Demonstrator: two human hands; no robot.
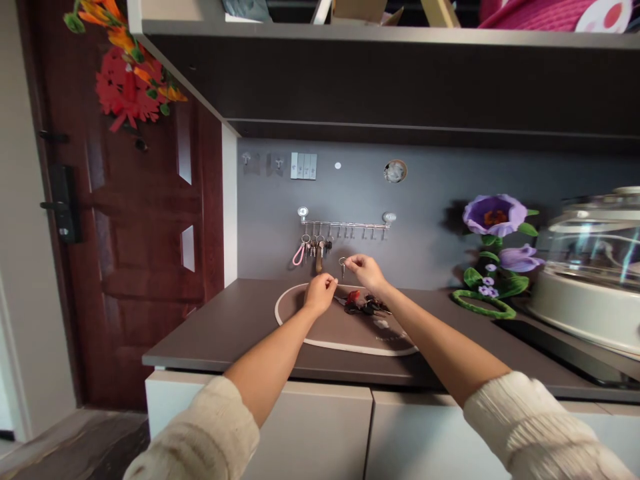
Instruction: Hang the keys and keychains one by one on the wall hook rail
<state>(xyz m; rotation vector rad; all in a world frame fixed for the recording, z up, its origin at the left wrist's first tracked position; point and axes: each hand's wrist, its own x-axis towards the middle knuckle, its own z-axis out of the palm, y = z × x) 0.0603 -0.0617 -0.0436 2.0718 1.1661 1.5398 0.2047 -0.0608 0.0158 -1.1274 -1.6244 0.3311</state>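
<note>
My right hand is raised above an oval brown mat on the counter, its fingers pinched on a small key with a ring. My left hand hovers just left of it, fingers curled in a pinch; what it holds, if anything, is too small to tell. A pile of keys with a red tag lies on the mat under my right wrist. On the wall behind, a metal hook rail carries several key sets, one with a pink loop.
A dark wooden door with a black handle stands at the left. A purple flower ornament and a clear-lidded appliance sit on the counter at the right. Overhead runs a dark shelf. White cabinets are below.
</note>
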